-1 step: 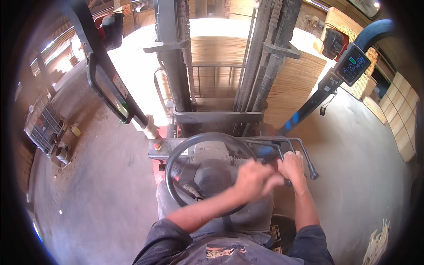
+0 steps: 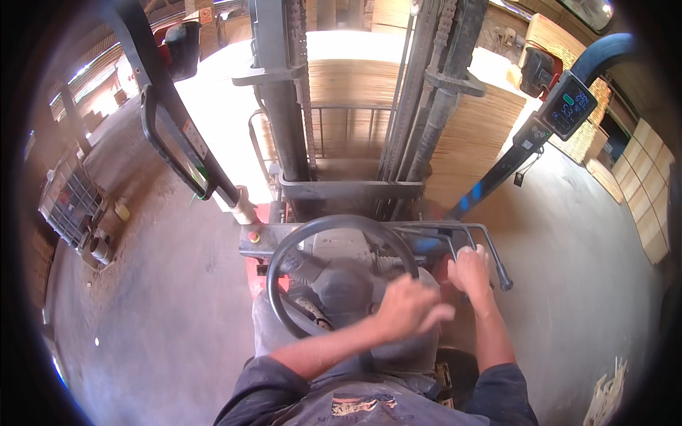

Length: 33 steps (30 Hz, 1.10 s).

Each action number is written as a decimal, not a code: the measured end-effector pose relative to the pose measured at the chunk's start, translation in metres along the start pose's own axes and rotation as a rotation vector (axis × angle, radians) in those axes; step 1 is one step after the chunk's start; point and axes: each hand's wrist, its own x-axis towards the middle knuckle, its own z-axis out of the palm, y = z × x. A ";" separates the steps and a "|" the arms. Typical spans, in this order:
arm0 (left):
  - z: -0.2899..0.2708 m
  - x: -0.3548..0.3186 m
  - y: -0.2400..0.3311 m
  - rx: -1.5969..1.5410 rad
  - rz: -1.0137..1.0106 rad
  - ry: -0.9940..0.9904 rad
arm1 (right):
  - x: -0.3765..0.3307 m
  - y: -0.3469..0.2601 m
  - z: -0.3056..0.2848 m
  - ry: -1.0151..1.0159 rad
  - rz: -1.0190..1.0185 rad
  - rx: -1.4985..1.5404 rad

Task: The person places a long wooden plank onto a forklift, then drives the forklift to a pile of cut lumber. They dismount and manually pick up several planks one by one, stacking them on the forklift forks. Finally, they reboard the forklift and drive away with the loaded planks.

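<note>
My left hand [image 2: 410, 307] is at the right side of the black steering wheel [image 2: 283, 245], its fingers curled over the rim and the thumb sticking out to the right. Slight motion blur softens its outline. The left forearm crosses in front of the wheel's lower part. To the right of the wheel, my right hand [image 2: 470, 271] is closed around one of the black control levers [image 2: 450, 245]; the lever's end is hidden in the fingers. Another bent lever [image 2: 497, 257] with a black knob stands just right of that hand, untouched.
Ahead rises the forklift mast [image 2: 280, 128], with a large stack of wooden sheets [image 2: 469, 142] beyond it. A display [image 2: 568, 104] is fixed on the right post. A caged container [image 2: 74, 195] stands at the left; more stacked panels [image 2: 643, 188] are at the right.
My left hand has shifted slightly down and left, away from the right hand. The right hand stays at the levers, with its grip slightly changed. The forklift's surroundings look nearly the same.
</note>
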 end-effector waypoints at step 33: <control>-0.103 0.239 -0.174 0.013 -0.138 0.063 | 0.152 0.004 0.002 0.102 -0.026 0.051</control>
